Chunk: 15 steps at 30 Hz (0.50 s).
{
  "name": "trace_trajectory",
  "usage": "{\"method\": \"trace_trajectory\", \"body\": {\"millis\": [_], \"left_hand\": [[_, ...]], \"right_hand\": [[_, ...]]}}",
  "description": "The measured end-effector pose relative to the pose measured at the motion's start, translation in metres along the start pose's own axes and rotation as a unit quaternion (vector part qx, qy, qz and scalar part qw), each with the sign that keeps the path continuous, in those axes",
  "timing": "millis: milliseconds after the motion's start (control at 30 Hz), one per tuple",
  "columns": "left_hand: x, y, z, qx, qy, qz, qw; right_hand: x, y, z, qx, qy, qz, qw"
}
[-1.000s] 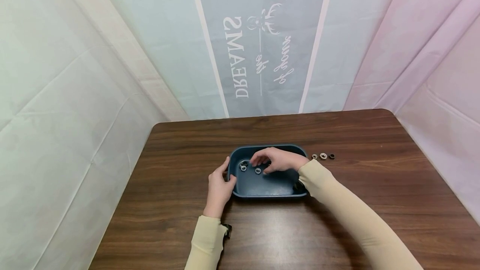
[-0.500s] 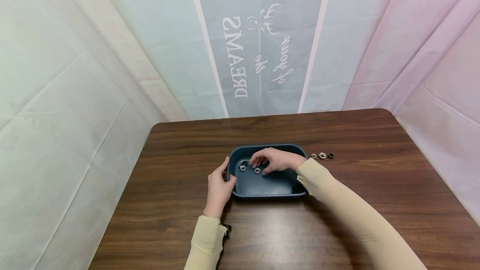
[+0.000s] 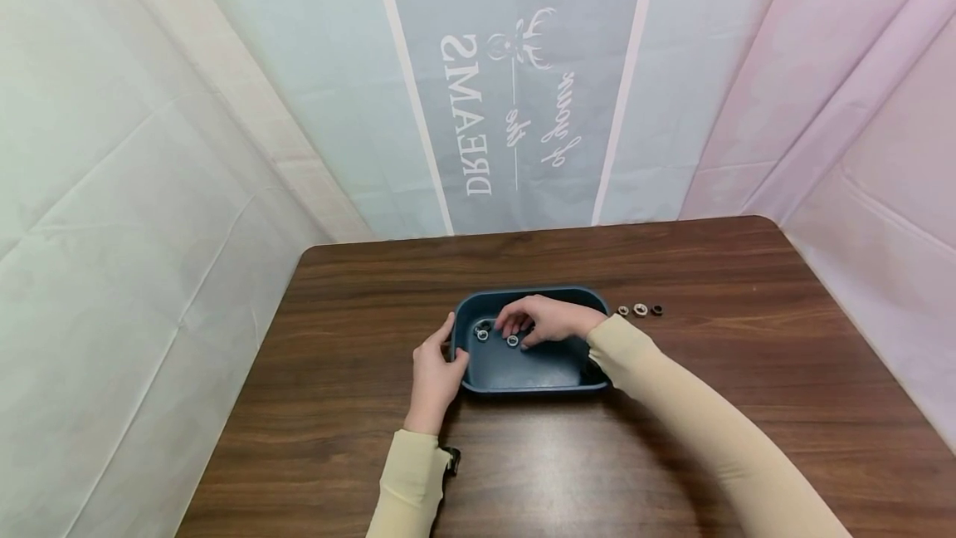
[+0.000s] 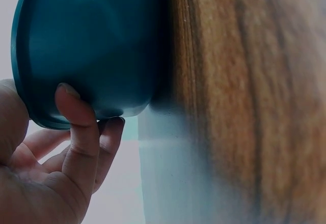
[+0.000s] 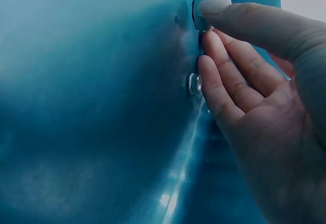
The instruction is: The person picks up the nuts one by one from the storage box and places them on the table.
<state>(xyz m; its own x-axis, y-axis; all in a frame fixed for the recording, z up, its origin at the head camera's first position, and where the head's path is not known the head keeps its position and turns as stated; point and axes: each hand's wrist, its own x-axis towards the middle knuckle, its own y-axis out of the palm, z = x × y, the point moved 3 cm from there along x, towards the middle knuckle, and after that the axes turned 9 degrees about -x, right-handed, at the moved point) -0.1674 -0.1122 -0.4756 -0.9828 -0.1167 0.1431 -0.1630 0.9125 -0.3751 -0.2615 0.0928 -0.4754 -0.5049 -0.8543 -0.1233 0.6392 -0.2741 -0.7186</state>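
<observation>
My left hand [image 3: 436,372] grips the left end of a dark blue plastic tray [image 3: 538,390], thumb at the rim and fingers against the outer wall [image 4: 97,46]. Inside it, my right hand [image 3: 548,320] hovers low with loosely bent fingers, thumb and fingertips apart. A silver nut [image 3: 512,340] lies on the tray floor in the gap between them. Farther left sit another silver nut [image 3: 482,335] and a dark nut [image 3: 485,325]. In the right wrist view, the thumb partly covers one nut [image 5: 201,23], and a second nut [image 5: 194,84] stands beside a fingertip.
Right of the tray, two silver nuts [image 3: 640,310] and a black nut [image 3: 656,310] lie in a row on the brown wooden table [image 3: 358,297]. Pale fabric walls surround the table at the back and sides. Something dark at the tray's right end is mostly hidden by the sleeve [image 3: 635,355].
Both hands keep almost the same pose, the left on the tray and the right above the nut. The whole scene shifts slightly left in the head view.
</observation>
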Motion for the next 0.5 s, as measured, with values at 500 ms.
{"method": "trace_trajectory", "body": {"millis": [500], "left_hand": [[0.0004, -0.001, -0.0027, 0.004, -0.011, 0.003, 0.9999]], "right_hand": [[0.0016, 0.0019, -0.0007, -0.008, 0.007, 0.001, 0.9999]]}}
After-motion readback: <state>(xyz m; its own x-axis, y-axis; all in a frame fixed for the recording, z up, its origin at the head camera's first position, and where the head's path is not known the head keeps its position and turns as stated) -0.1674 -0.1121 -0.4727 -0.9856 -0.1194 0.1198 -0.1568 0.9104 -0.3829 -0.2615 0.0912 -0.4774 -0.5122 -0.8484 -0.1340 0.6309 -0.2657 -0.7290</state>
